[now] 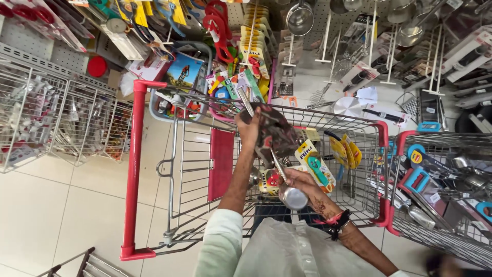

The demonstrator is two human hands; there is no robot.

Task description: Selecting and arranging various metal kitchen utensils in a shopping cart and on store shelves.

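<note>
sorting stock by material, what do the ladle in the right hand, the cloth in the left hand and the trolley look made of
Ladle: looks like polished metal, probably steel; its bowl shines and mirrors light.
Cloth: soft fabric, dark and patterned; it folds and drapes in the left hand.
Trolley: bare grey metal wire mesh, with red corners and handle bar that look like plastic, smooth and matte.
The right hand grips the ladle's handle.

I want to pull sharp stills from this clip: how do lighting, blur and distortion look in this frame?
Head view: bright, even shop light with soft shadows; wide-angle bending at the edges, so the red cart handle leans; left hand and its dark cloth slightly motion-softened, right hand with the steel ladle clearer; bottom right corner smeared.
</note>
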